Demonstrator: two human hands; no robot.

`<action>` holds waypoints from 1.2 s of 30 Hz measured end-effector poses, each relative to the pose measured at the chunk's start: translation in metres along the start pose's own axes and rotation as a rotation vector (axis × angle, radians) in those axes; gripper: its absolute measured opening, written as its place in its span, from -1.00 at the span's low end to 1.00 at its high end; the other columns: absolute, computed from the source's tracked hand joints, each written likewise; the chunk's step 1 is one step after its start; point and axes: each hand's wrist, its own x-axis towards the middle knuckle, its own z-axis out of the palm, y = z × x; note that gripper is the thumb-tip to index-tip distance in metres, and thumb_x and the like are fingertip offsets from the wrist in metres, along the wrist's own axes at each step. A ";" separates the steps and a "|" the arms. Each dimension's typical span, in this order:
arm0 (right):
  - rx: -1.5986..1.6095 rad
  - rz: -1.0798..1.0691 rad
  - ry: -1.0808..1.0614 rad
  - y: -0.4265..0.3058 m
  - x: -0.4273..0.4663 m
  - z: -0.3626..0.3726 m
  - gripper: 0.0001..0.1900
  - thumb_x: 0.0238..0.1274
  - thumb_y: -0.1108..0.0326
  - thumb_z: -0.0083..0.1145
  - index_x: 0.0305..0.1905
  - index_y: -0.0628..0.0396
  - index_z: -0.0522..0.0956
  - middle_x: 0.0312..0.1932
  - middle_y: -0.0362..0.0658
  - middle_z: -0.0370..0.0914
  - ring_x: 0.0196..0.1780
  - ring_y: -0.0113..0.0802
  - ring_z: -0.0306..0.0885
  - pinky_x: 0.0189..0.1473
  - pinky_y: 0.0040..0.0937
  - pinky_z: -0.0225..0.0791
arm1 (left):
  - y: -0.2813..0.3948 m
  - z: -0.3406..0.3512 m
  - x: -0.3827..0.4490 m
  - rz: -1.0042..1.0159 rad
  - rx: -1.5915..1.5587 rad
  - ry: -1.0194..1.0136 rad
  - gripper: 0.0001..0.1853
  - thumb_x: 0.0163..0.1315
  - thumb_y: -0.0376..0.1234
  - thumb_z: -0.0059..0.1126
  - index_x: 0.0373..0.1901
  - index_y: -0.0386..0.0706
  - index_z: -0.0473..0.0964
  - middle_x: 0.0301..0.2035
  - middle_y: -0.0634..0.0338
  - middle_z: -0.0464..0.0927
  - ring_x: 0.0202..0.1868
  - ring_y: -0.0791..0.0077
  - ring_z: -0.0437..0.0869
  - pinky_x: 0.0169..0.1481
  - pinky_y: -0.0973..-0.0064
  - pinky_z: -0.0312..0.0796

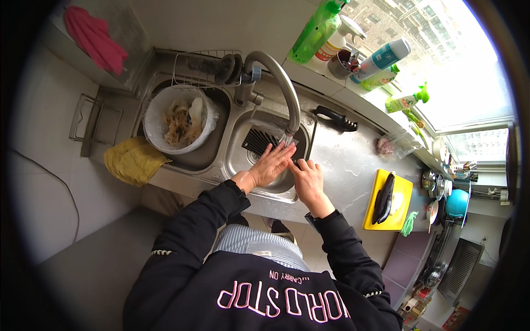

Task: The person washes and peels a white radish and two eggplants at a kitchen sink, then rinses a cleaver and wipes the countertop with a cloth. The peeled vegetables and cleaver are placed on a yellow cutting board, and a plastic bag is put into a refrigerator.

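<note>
Water runs from the curved metal faucet (295, 107) onto my left hand (271, 165), which lies flat with its fingers extended over a dark, flat item in the right basin of the steel sink (232, 165). A black slotted piece (258, 141) shows beyond those fingers; whether it is one with the item under the hands cannot be told. My right hand (308, 178) is curled around the item's near right end, its index finger touching the left fingertips. How much it grips is partly hidden.
A lined white bin (151, 120) with food scraps stands in the left basin. A yellow cloth (134, 161) hangs over the front edge. Right of the sink lie a black knife sharpener (336, 118) and a yellow cutting board (403, 202) with dark eggplants (384, 200). Bottles (316, 31) line the sill.
</note>
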 end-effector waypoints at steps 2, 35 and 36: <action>-0.015 -0.009 -0.002 -0.001 0.003 -0.014 -0.52 0.02 0.43 0.14 0.13 -0.17 0.57 -0.26 -0.26 0.46 -0.16 -0.28 0.44 -0.14 -0.30 0.28 | -0.015 -0.006 0.002 -0.049 0.081 0.085 -0.34 0.53 0.14 -0.67 0.56 0.16 -0.01 0.55 0.34 -0.08 0.57 0.19 -0.12 0.58 0.00 -0.30; 0.225 0.918 0.565 0.163 -0.304 -0.088 -0.51 0.19 0.26 0.26 0.23 0.03 0.48 -0.16 -0.04 0.52 -0.12 -0.03 0.55 -0.08 -0.19 0.44 | 0.005 -0.043 -0.012 -1.020 0.695 0.167 0.25 -0.13 -0.28 0.49 0.56 0.46 -0.16 0.55 0.14 -0.57 0.51 -0.40 -0.42 0.34 -0.62 -0.25; 0.173 0.992 0.570 0.186 -0.331 -0.083 -0.52 0.18 0.27 0.26 0.22 0.04 0.49 -0.17 -0.04 0.51 -0.11 -0.03 0.53 -0.06 -0.19 0.43 | 0.011 -0.034 -0.005 -1.044 0.700 0.198 0.20 -0.05 -0.22 0.48 0.54 0.54 -0.17 0.56 0.21 -0.54 0.51 -0.41 -0.36 0.32 -0.64 -0.22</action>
